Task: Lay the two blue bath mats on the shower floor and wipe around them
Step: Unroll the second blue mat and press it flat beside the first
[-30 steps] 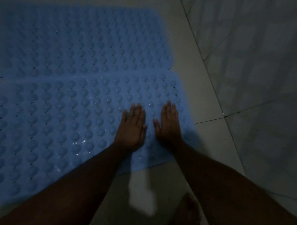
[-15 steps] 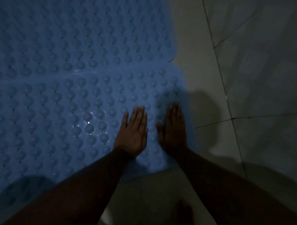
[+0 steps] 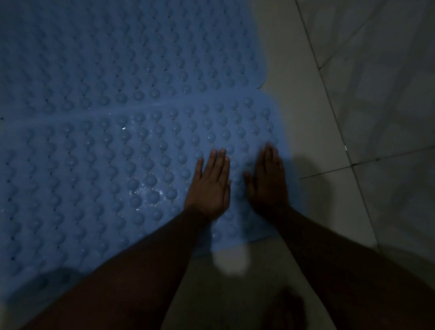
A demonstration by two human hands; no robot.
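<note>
Two blue bath mats with rounded bumps lie side by side on the pale shower floor. The far mat [image 3: 122, 43] fills the upper left. The near mat [image 3: 86, 174] meets it along a seam running across the middle. My left hand [image 3: 210, 187] lies flat, palm down, on the near mat's right part, fingers together and pointing away. My right hand [image 3: 268, 182] presses flat beside it, close to the mat's right edge. Neither hand holds anything. Small water drops glint on the near mat.
A strip of bare pale floor [image 3: 286, 55] runs along the mats' right edge. A tiled wall [image 3: 389, 97] with dark grout lines rises on the right. My foot [image 3: 287, 315] stands on the floor at the bottom, below the near mat's corner.
The camera has come closer and shifted, so the mats look larger. Both hands stay flat on the near mat's right end, having slid only slightly.
</note>
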